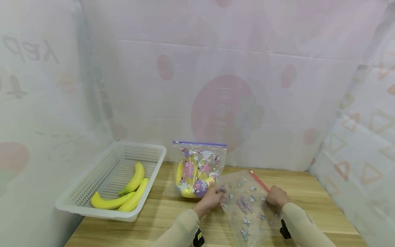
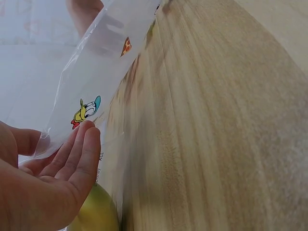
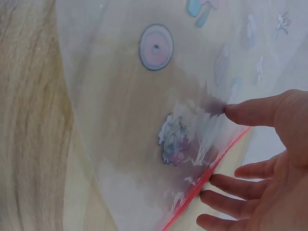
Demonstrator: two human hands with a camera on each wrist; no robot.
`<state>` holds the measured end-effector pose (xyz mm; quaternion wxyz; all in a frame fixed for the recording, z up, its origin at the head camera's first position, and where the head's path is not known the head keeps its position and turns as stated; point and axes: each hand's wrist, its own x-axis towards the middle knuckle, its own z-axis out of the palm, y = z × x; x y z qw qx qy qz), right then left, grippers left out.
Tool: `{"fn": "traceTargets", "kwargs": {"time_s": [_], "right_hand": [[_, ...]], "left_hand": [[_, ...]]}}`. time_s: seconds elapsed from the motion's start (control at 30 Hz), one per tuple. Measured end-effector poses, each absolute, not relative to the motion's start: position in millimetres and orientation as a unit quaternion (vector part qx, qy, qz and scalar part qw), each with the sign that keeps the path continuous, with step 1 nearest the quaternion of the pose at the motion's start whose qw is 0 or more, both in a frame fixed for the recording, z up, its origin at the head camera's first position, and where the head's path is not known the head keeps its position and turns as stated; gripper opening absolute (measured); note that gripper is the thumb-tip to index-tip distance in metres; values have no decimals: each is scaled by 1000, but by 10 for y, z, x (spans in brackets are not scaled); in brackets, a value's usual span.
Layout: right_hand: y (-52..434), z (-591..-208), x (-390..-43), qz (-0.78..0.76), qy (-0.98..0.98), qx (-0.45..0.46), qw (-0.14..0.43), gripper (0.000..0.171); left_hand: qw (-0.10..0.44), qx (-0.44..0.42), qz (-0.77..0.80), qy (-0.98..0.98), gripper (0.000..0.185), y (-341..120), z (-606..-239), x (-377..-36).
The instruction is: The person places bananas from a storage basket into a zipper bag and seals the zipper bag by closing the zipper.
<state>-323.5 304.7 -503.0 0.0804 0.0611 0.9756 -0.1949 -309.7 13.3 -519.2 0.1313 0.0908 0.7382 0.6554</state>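
Observation:
A clear zip bag with cartoon prints (image 1: 243, 202) and a red zip strip (image 1: 259, 180) tilts over the table in front of me. My left hand (image 1: 213, 199) pinches its left edge between thumb and fingers; the left wrist view shows plastic (image 2: 103, 62) running up from that grip. On the bag's other side is my right hand (image 1: 277, 196), thumb touching the printed face (image 3: 120, 125) and spread fingertips along the red strip. Behind my left hand stands a second zip bag (image 1: 200, 147), purple-zipped, with yellow bananas inside.
At the left is a white perforated plastic basket (image 1: 98, 213) holding three bananas (image 1: 132, 202). A wooden tabletop (image 1: 296, 178) lies under everything. Printed cloth hangings (image 1: 228, 68) enclose the back and both sides.

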Motion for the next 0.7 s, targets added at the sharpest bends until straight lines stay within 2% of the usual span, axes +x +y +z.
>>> {"fn": "traceTargets", "kwargs": {"time_s": [0.23,0.43,0.6,0.7], "right_hand": [[3071,-5040,-3233,-200,975,47,81,12],[3125,-5061,-3288,-198,975,63,77,22],[3186,-5139,-3328,-235,968,59,63,8],[3203,-5175,-3363,-262,963,44,44,10]], "left_hand": [[126,99,655,738,22,156,-5194,-3091],[125,105,649,743,21,143,-5203,-3094],[123,107,644,747,21,136,-5199,-3090],[124,109,645,746,20,124,-5184,-3081]]}}
